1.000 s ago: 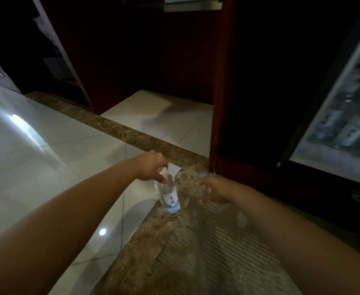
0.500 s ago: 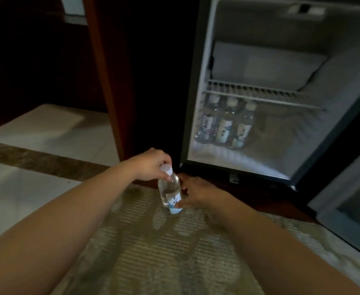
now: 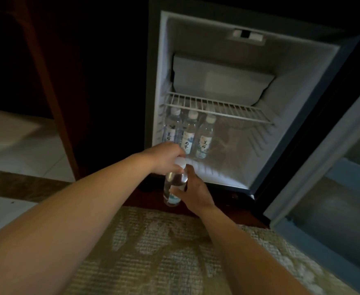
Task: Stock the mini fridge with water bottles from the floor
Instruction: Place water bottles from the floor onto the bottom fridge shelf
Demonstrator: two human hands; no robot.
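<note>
three bottles (image 3: 188, 133) already standing on mini fridge (image 3: 302, 116) floor, under wire shelf (image 3: 217, 107); fourth bottle (image 3: 174, 184) in front of opening, left hand (image 3: 166, 159) pinching cap, right hand (image 3: 193, 191) fingers around body; placing left, no more bottles visible

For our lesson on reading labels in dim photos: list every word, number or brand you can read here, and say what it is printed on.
Nothing can be read with confidence.
Labels on the three bottles in the fridge: dark brush-style characters, too blurred to read.
Label on the held bottle: partly covered by the right hand, blurred, unreadable.
Fridge interior and door: no text visible.
</note>
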